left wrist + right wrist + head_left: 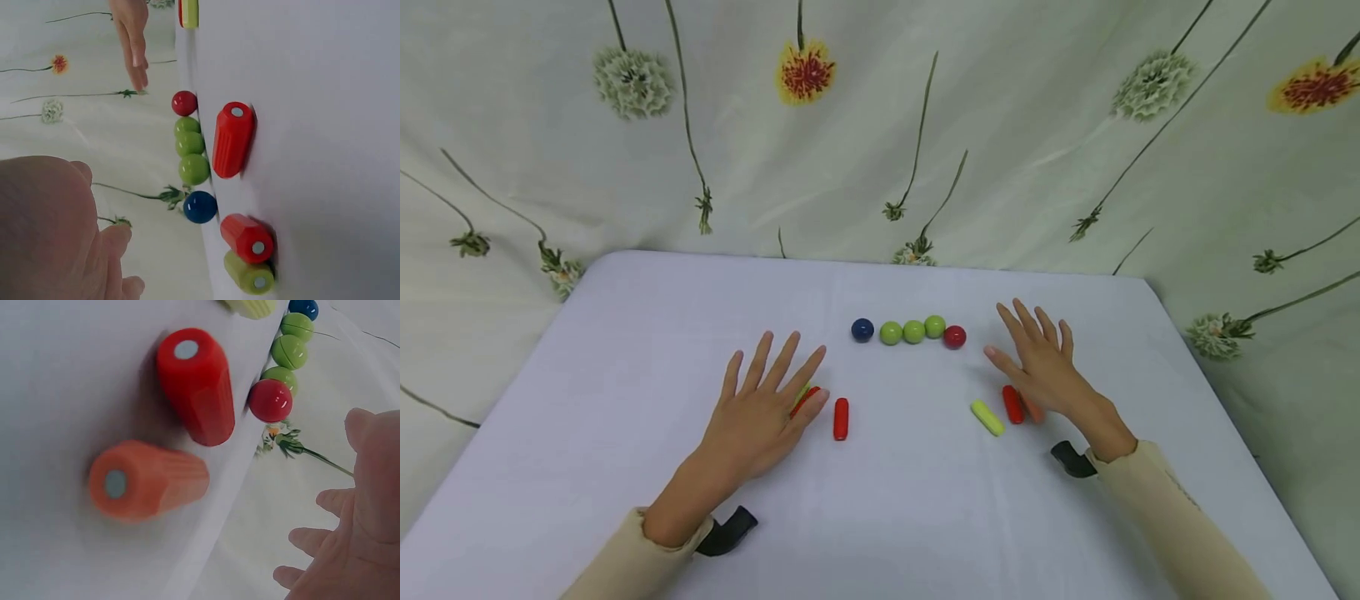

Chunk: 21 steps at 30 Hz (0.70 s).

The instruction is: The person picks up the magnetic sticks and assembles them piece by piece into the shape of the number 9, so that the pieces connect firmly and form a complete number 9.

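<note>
A pale table (910, 517) runs back to a straight far edge against a flowered cloth (850, 167), with broad surface between the hands and beyond either side. Near that far edge, a row stands in the middle: blue ball (862, 330), three green balls (913, 332), red ball (955, 337). A lone red stick (841, 419) lies just beside the left hand (760, 421), whose fingers fan wide, gripping nothing, above a paired red stick (247, 239) and green stick (249, 273). The right hand (1037, 362), also spread and holding nothing, is above an orange stick (150, 481); another red stick (1012, 404) and a yellow stick (987, 417) lie beside it.
</note>
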Each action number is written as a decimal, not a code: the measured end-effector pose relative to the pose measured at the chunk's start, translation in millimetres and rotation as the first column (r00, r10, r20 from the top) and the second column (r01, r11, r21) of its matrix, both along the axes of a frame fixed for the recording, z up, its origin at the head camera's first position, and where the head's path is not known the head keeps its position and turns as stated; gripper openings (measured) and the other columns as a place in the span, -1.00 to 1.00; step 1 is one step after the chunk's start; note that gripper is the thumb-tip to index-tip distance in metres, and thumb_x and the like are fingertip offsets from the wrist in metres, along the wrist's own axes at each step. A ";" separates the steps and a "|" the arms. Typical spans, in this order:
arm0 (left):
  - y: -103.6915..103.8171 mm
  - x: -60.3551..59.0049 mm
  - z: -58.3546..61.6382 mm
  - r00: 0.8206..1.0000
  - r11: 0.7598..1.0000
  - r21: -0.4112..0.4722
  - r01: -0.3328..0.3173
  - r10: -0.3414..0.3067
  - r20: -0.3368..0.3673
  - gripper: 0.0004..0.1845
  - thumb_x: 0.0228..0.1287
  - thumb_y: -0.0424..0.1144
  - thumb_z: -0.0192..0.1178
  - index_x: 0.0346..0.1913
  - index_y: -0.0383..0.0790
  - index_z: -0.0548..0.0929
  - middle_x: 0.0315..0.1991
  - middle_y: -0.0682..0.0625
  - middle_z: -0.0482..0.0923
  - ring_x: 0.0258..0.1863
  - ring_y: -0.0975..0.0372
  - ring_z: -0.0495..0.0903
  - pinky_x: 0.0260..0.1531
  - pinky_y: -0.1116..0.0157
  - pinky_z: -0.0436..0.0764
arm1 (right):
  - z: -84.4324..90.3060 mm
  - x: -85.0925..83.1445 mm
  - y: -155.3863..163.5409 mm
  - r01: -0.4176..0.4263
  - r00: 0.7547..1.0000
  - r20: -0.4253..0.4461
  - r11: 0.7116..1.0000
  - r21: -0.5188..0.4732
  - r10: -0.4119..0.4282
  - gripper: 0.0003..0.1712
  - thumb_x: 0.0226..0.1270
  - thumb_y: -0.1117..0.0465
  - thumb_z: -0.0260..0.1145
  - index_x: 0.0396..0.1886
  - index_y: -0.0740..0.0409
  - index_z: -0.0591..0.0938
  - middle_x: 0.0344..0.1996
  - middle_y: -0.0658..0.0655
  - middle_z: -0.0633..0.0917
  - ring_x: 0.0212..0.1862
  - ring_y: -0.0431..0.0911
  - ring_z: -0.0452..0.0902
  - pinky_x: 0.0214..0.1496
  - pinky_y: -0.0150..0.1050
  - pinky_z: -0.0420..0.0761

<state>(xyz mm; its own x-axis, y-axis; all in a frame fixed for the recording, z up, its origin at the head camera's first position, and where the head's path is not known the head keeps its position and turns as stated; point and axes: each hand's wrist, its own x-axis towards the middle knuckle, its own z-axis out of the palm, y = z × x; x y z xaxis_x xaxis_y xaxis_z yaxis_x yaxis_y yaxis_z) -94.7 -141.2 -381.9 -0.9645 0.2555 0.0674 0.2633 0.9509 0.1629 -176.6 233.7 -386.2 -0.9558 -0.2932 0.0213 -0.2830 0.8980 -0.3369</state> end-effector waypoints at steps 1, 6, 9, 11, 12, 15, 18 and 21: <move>2.5 0.1 0.3 1.000 1.000 0.009 0.009 -0.009 0.000 -0.33 0.36 0.30 -0.30 0.47 0.25 -0.07 0.52 -0.03 -0.19 0.50 -0.05 -0.34 0.36 -0.16 -0.33 | 0.1 -0.8 -2.8 -0.002 1.000 0.002 1.000 -0.001 0.002 -0.13 0.35 -0.31 -0.06 0.51 -0.13 -0.13 0.50 0.16 -0.14 0.46 0.29 -0.33 0.32 0.32 -0.42; 11.8 2.5 2.2 0.999 0.996 0.074 0.045 -0.047 0.016 -0.34 0.36 0.31 -0.31 0.46 0.27 -0.07 0.52 -0.02 -0.16 0.51 -0.01 -0.26 0.37 -0.14 -0.25 | 1.0 -2.7 -17.0 -0.025 1.000 0.010 1.000 -0.018 0.025 -0.15 0.35 -0.29 -0.02 0.49 -0.09 -0.04 0.49 0.17 -0.07 0.46 0.27 -0.26 0.33 0.30 -0.33; 14.9 4.9 2.8 0.998 0.992 0.110 0.056 -0.058 0.015 -0.35 0.36 0.30 -0.28 0.46 0.29 -0.04 0.51 -0.02 -0.10 0.50 0.01 -0.18 0.37 -0.12 -0.15 | 1.3 -5.6 -24.2 -0.041 0.999 0.004 0.999 -0.015 0.041 -0.16 0.34 -0.28 0.00 0.48 -0.07 0.01 0.48 0.18 -0.01 0.46 0.25 -0.20 0.34 0.28 -0.28; 16.8 6.8 2.7 0.998 0.990 0.129 0.062 -0.064 0.006 -0.36 0.36 0.30 -0.25 0.45 0.28 0.00 0.50 -0.03 -0.04 0.50 0.02 -0.12 0.37 -0.10 -0.11 | 2.4 -8.1 -28.3 -0.046 0.999 0.001 0.999 -0.013 0.046 -0.16 0.33 -0.27 0.03 0.48 -0.06 0.03 0.47 0.18 0.02 0.45 0.25 -0.16 0.34 0.27 -0.24; 17.7 7.7 2.4 0.998 0.988 0.139 0.066 -0.067 0.004 -0.36 0.35 0.29 -0.23 0.45 0.27 0.03 0.49 -0.03 -0.01 0.50 0.03 -0.10 0.37 -0.09 -0.09 | 2.8 -10.0 -30.0 -0.044 0.999 0.000 0.999 -0.006 0.044 -0.17 0.33 -0.26 0.04 0.47 -0.05 0.04 0.47 0.18 0.03 0.44 0.25 -0.14 0.33 0.27 -0.23; 21.0 10.0 1.5 0.997 0.984 0.159 0.078 -0.077 -0.011 -0.37 0.34 0.27 -0.15 0.43 0.25 0.11 0.46 -0.03 0.08 0.48 0.05 -0.02 0.36 -0.06 -0.06 | 4.7 -15.7 -34.4 -0.033 0.999 0.000 0.999 0.004 0.033 -0.19 0.33 -0.22 0.09 0.45 -0.01 0.10 0.45 0.21 0.08 0.41 0.27 -0.07 0.32 0.27 -0.16; 25.3 10.5 0.5 0.996 0.982 0.166 0.085 -0.081 -0.032 -0.36 0.30 0.25 -0.04 0.41 0.22 0.19 0.42 -0.03 0.19 0.45 0.03 0.08 0.32 -0.06 0.03 | 5.7 -21.8 -37.7 -0.019 1.000 0.001 1.000 0.024 0.019 -0.23 0.31 -0.17 0.14 0.42 0.03 0.18 0.43 0.22 0.14 0.39 0.29 0.00 0.31 0.28 -0.08; 29.6 11.1 -1.5 0.996 0.981 0.182 0.075 -0.065 -0.062 -0.37 0.24 0.22 0.07 0.36 0.22 0.29 0.33 -0.03 0.31 0.37 0.03 0.20 0.23 -0.06 0.15 | 6.3 -25.6 -41.7 -0.010 1.000 0.017 1.000 0.030 0.010 -0.28 0.31 -0.12 0.17 0.38 0.06 0.26 0.39 0.25 0.22 0.35 0.31 0.09 0.29 0.30 0.07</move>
<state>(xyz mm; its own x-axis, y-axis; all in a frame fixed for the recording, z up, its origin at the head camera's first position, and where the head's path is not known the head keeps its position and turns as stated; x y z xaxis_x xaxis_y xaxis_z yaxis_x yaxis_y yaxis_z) -83.6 -111.6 -383.4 -0.9382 0.3003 0.1720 0.3413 0.8852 0.3162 -202.2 192.1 -379.9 -0.9529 -0.3032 -0.0039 -0.2866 0.9048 -0.3149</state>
